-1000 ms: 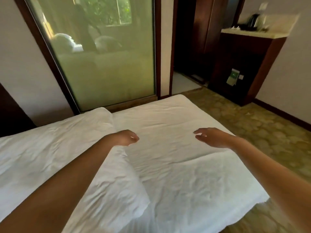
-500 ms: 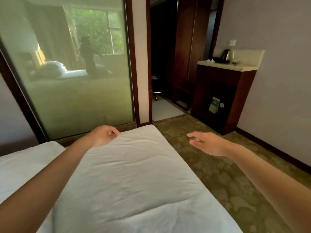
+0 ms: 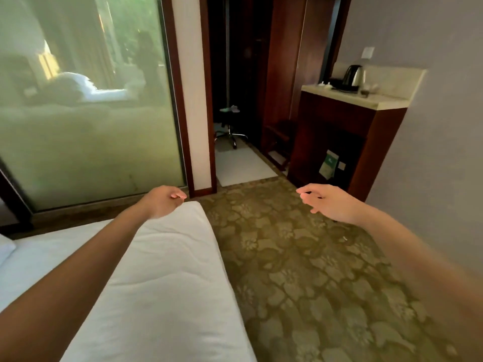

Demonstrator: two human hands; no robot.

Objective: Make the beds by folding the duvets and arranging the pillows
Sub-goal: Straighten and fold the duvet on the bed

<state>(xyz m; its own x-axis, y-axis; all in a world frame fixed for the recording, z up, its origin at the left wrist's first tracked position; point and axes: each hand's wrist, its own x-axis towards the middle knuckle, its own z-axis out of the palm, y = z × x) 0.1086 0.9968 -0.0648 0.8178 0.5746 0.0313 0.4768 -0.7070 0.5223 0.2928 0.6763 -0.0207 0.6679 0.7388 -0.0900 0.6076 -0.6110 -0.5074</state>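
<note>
A white duvet (image 3: pixel 170 278) lies flat over the bed at the lower left, its far corner near the glass wall. A sliver of white pillow (image 3: pixel 5 248) shows at the left edge. My left hand (image 3: pixel 163 201) hovers above the bed's far corner, fingers loosely curled, holding nothing. My right hand (image 3: pixel 328 202) hangs over the carpet to the right of the bed, fingers relaxed and empty. Neither hand touches the bedding.
Patterned green carpet (image 3: pixel 313 283) fills the floor right of the bed. A frosted glass wall (image 3: pixel 86 126) stands behind the bed. A dark wooden cabinet (image 3: pixel 345 142) with a kettle (image 3: pixel 352 75) is at the back right. A doorway with a rolling stool (image 3: pixel 230 126) opens ahead.
My view has swung right and away from the bed. The crumpled pillow and most of the duvet have slid out of sight at the left. Both hands stay raised and empty.
</note>
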